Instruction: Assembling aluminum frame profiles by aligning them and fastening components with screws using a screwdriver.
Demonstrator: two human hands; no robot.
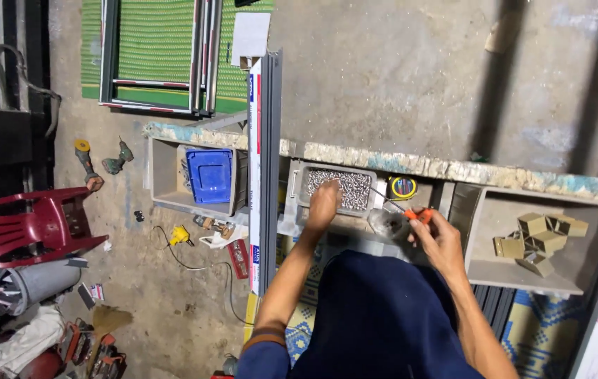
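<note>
My left hand (pixel 325 200) reaches into a grey tray (pixel 297 184) full of small silver screws (pixel 351 186), fingers down among them. My right hand (pixel 438 235) is closed on an orange-handled tool (pixel 417 215) whose thin metal shaft points up-left toward the tray. A yellow and black tape measure (pixel 402 187) lies just behind that tool. A long grey metal profile (pixel 264 168) with a white protective strip stands to the left of the tray.
A blue bin (pixel 210 174) sits in a compartment at left. Tan corner brackets (pixel 539 235) lie in the right compartment. A red plastic chair (pixel 29 224), drills (pixel 115 161) and cables are on the floor at left. Green-mesh frames (pixel 158 52) lie beyond.
</note>
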